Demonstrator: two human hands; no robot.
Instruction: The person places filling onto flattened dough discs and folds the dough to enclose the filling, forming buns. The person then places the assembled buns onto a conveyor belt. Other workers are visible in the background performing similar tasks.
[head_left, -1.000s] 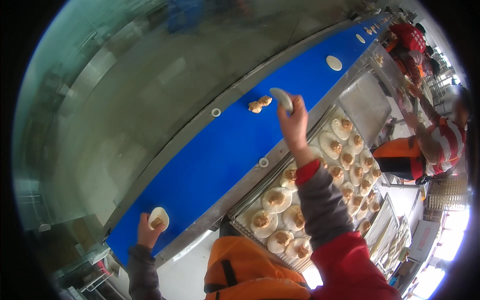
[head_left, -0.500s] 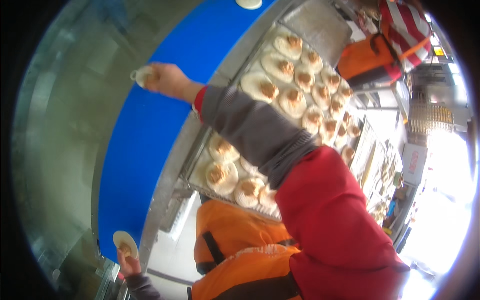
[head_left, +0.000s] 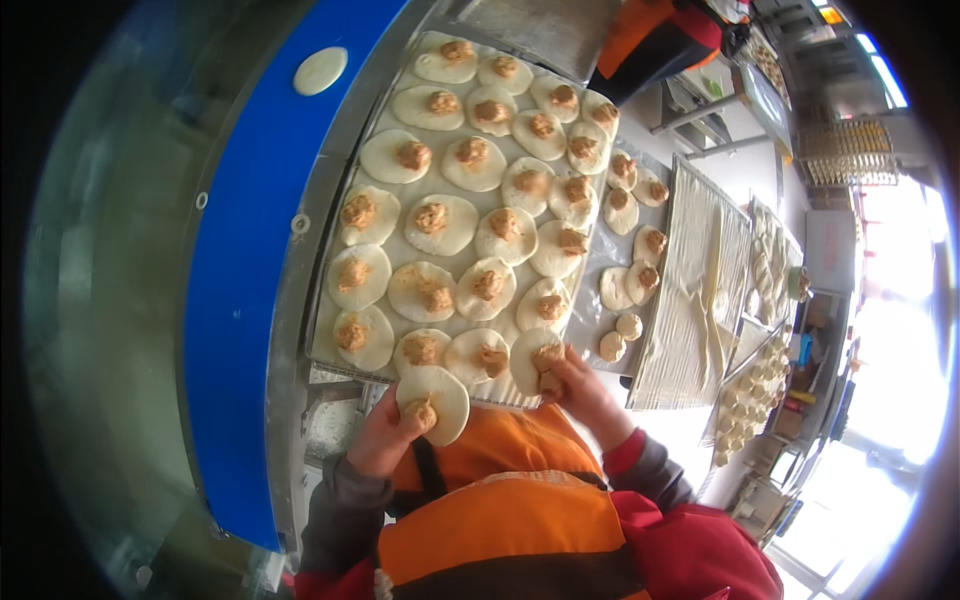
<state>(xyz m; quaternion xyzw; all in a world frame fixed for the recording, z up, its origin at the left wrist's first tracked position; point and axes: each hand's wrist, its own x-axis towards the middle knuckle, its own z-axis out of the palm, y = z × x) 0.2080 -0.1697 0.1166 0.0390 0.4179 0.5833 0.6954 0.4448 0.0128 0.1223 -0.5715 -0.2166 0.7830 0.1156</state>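
Note:
In my left hand [head_left: 378, 435], closed at the near edge of a metal tray [head_left: 322, 335], is a flat pale dough round [head_left: 445, 392] with a lump of brown filling [head_left: 420, 413] near my fingers. To its right, my right hand [head_left: 592, 398] pinches the edge of another dough round [head_left: 524, 364], with brown filling [head_left: 547, 356] at the fingertips. This round overlaps the tray's near edge; whether it rests there I cannot tell. Several more filled dough rounds [head_left: 438, 224] cover the tray in rows.
A blue conveyor belt [head_left: 232, 350] runs along the left, carrying a plain dough round [head_left: 320, 71] at its far end. Right of the tray are more dough pieces [head_left: 613, 346] and a rack covered with pale cloth [head_left: 690, 290]. A co-worker in an orange apron [head_left: 640, 30] stands at the back.
My right hand has come back from the belt to the tray's near edge. The left hand, still holding a filled dough round, has moved right, off the belt. My view has shifted.

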